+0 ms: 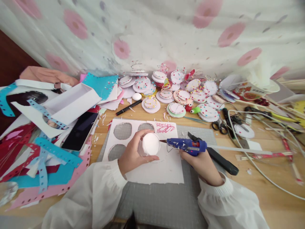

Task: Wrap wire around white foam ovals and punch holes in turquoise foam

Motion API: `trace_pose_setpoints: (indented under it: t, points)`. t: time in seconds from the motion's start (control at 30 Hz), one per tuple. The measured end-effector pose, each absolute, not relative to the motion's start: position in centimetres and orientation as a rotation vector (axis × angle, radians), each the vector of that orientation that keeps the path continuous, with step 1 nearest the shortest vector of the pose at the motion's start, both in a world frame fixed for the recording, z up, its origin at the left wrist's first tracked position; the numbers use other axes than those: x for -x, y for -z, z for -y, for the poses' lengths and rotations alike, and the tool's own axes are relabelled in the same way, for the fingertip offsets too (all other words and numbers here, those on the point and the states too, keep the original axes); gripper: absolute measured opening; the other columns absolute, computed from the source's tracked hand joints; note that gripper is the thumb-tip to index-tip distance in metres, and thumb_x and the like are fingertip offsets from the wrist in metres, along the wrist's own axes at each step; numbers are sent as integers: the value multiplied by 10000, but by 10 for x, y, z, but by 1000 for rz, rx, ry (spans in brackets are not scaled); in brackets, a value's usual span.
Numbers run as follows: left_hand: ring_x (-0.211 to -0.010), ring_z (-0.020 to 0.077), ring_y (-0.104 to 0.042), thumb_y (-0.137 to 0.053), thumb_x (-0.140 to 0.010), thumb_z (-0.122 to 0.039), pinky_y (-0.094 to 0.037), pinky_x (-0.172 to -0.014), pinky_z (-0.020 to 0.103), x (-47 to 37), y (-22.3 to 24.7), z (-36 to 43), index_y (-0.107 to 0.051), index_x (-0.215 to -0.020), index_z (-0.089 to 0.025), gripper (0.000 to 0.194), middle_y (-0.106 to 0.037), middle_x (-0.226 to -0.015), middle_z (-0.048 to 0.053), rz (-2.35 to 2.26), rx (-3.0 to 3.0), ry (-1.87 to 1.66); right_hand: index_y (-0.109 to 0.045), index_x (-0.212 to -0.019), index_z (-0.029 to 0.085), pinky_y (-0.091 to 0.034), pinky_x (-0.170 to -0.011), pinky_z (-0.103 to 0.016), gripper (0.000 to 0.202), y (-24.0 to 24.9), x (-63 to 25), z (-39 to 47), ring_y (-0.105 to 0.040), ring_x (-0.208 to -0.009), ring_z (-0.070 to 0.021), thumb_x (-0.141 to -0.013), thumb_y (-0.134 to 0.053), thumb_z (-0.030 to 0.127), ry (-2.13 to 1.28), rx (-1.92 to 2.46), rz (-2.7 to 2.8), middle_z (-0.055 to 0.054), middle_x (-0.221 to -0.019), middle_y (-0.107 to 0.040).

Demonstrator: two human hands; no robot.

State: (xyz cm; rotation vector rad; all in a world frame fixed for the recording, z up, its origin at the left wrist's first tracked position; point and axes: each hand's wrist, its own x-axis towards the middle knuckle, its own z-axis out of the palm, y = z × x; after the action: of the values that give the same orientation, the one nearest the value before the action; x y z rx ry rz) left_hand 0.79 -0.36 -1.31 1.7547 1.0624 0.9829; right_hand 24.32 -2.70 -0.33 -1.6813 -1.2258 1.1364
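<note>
Left hand (132,151) and right hand (202,163) meet near the middle of the desk, the forearms slanting in from the two lower corners in loose white sleeves (95,187). The left one is clamped on a white round piece (151,144), its thumb along the near edge and its fingers around the far left side, palm turned right. The right one grips a blue glue gun (186,145) from below, most of its fingers hidden; the nozzle points left at the rim of the piece, though whether it touches I cannot tell. A clear glue stick (233,148) runs out of the back of the gun. Beneath the hands lies a white sheet (166,171) with round cut-outs, on a grey cutting mat (162,203). A black box cutter (221,160) lies just beside the right wrist. Farther out, decorated paper discs (151,103) crowd the back, a black marker (128,107) before them; a phone (81,131) sits at left among coloured paper strips (57,151).
</note>
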Motion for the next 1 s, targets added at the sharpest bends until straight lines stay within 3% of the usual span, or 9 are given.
trace_pose_setpoints:
  t: [0.4, 0.63, 0.83, 1.0]
  points:
    - [-1247, 280, -485, -864, -565, -268, -350, -1059, 469, -9, 18, 6, -355, -1216, -268, 827, -526, -1311, 123, -998, -1593, -1052, -580, -652, 192, -461, -541, -296, 183, 4, -243, 27, -549, -547, -160, -609, -667, 347, -1117, 1715, 1172, -7, -588, -622]
    - [-1263, 292, -473, -837, -610, -292, -345, -1062, 481, -10, 13, 6, -413, -1225, -257, 747, -501, -1366, 136, -1072, -1555, -1012, -598, -677, 188, -476, -552, -297, 217, 5, -246, 28, -600, -583, -181, -671, -667, 393, -1133, 1696, 1256, -27, -621, -663]
    - [-1200, 293, -511, -813, -634, -364, -405, -999, 456, -8, 9, 4, -484, -1253, -250, 710, -553, -1306, 111, -1157, -1709, -978, -602, -701, 186, -485, -579, -303, 231, 5, -247, 27, -614, -622, -191, -675, -681, 401, -1136, 1681, 1232, -37, -649, -670]
    - [-1105, 269, -548, -819, -616, -393, -457, -906, 402, -7, 7, 3, -534, -1197, -237, 666, -585, -1192, 93, -1146, -1790, -1059, -573, -651, 187, -425, -500, -273, 244, 1, -248, 26, -545, -529, -151, -673, -674, 408, -1140, 1710, 1220, -11, -577, -619]
